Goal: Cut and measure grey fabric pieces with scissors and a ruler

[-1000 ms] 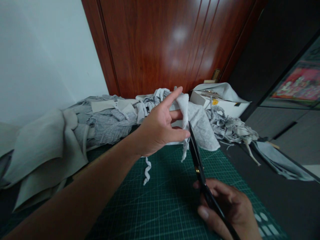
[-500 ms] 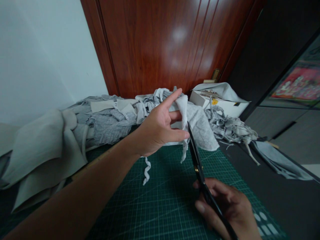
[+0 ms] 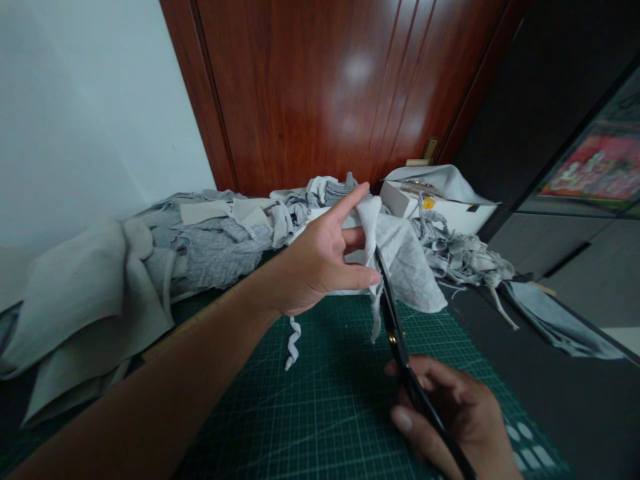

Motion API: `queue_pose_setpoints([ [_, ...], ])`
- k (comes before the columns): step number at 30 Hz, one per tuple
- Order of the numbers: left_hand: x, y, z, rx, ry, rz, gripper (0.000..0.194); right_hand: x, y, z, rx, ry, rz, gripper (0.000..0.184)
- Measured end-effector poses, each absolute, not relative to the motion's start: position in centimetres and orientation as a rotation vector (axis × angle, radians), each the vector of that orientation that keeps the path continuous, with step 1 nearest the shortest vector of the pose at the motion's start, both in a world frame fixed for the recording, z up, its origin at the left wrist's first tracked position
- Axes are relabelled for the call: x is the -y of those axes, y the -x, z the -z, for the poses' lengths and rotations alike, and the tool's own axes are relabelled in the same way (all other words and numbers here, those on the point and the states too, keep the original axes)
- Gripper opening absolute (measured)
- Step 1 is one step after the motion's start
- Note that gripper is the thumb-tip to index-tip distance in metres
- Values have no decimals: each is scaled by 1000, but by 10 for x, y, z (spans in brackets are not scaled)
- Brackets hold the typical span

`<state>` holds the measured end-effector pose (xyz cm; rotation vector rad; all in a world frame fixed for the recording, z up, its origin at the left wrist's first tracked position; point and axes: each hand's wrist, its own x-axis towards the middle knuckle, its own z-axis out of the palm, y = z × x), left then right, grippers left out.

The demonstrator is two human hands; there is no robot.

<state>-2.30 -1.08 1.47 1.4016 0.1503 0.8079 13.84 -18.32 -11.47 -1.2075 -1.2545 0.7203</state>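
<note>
My left hand [image 3: 333, 250] pinches a piece of light grey fabric [image 3: 407, 267] above the cutting mat, its index finger stretched out. A narrow strip of the fabric hangs below my thumb. In my right hand [image 3: 457, 413] is a pair of black scissors [image 3: 395, 333], pointing up and away from me. The blade tips lie against the fabric just right of my left thumb. A curled white strip [image 3: 293, 343] rests on the green cutting mat [image 3: 300, 420] below my left wrist.
Grey fabric scraps [image 3: 220, 247] are heaped along the back and left. Behind the fabric on the right stands a white box [image 3: 450, 217], with a tangle of grey strips [image 3: 465, 257] in front. A folded grey cloth [image 3: 565, 323] lies farther right. A wooden door [image 3: 310, 93] closes off the back.
The held fabric and its hanging strip have shifted slightly down and to the right with my left hand. The scissors stay at the fabric's edge, their blades appearing closed together.
</note>
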Motion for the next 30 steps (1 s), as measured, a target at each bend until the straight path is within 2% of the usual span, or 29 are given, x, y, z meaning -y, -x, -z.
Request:
queue_pose_setpoints([
  [13,17,22,-12,-162,-1355,-741,126,185,-142,112,1233,1136,-872,33],
  [25,17,18,-7,-137,-1335,-720,131,186,-141,110,1228,1177,-871,29],
  [30,17,16,-4,-119,-1315,-743,132,187,-142,109,1197,1128,-949,40],
])
